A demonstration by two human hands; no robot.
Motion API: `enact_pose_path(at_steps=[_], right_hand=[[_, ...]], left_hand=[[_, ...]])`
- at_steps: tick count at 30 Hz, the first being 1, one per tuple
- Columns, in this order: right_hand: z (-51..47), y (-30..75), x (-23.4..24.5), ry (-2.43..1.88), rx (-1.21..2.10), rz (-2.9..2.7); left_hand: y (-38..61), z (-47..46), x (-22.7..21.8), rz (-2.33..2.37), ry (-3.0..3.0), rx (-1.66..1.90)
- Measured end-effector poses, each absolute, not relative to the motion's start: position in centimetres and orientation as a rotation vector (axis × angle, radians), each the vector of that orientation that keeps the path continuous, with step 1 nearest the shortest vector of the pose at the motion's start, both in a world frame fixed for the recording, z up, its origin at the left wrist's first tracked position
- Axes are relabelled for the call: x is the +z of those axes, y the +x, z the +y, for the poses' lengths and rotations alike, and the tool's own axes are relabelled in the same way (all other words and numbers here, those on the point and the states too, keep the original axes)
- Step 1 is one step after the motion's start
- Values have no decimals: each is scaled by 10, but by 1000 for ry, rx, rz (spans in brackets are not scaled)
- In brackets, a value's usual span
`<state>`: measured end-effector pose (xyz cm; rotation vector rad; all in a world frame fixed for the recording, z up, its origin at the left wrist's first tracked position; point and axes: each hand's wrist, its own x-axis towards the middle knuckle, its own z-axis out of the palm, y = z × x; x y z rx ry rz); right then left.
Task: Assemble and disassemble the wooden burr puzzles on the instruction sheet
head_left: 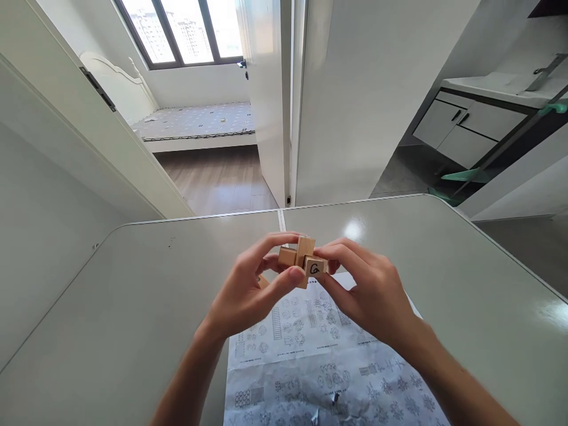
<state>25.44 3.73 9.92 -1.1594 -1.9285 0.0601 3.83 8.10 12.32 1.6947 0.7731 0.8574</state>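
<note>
Between both hands, above the table, is a small cluster of interlocking wooden puzzle pieces [305, 247]. One block's end, marked with a black letter "G" [315, 268], faces me. My left hand [252, 278] grips the cluster from the left, its thumb across the near side and its fingers behind. My right hand [366, 281] pinches the right side of the cluster, next to the lettered block. Another bit of wood [262, 281] shows by the left palm, partly hidden by that hand. Beneath the hands lies a creased paper sheet [306, 361] printed with puzzle diagrams.
A glossy grey-green table [146, 307] with a pale edge and a centre seam spreads under the sheet. Beyond it stand an open door [266, 89], a bed [199, 121] below a window, and a sink cabinet [474, 124] at the right.
</note>
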Motion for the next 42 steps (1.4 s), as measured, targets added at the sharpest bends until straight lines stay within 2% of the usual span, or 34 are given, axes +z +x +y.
enact_pose_path(at_steps=[7, 16, 25, 30, 34, 37, 42], right_hand=[[37, 253, 98, -1181, 54, -1993], [37, 251, 100, -1166, 44, -2026], [38, 259, 102, -1251, 69, -2033], [40, 266, 105, -1284, 79, -2001], [40, 270, 106, -1293, 86, -1982], [39, 271, 106, -1295, 100, -1974], [38, 271, 107, -1283, 124, -1979]], left_hand=[[49, 77, 124, 782, 1388, 822], [53, 74, 130, 819, 1298, 859], [42, 79, 133, 878, 1420, 904], [20, 91, 132, 1138, 1613, 976], [4, 103, 119, 1359, 1884, 796], [0, 108, 107, 1396, 2094, 441], [8, 104, 93, 1334, 2107, -54]])
